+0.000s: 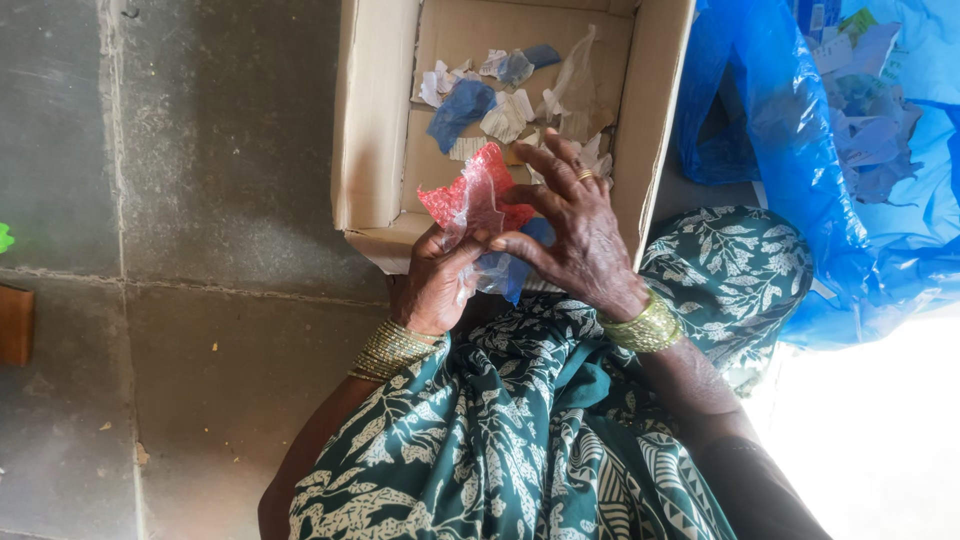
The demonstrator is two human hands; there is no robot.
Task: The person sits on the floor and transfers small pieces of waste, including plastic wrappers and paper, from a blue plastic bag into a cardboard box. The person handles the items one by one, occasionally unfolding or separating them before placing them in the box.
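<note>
My left hand and my right hand meet over the near edge of an open cardboard box. Between them they hold a crumpled piece of red and clear plastic wrapper, with a blue scrap under the fingers. My left hand pinches the wrapper from below, the right hand's fingers spread across it from the right. Both wrists carry gold bangles, and a ring sits on a right finger. Inside the box lie several torn white, blue and clear plastic scraps.
A large blue plastic bag holding paper and plastic scraps lies right of the box. My lap, in green leaf-patterned cloth, fills the lower middle. Grey concrete floor stretches left, with a brown block at the left edge.
</note>
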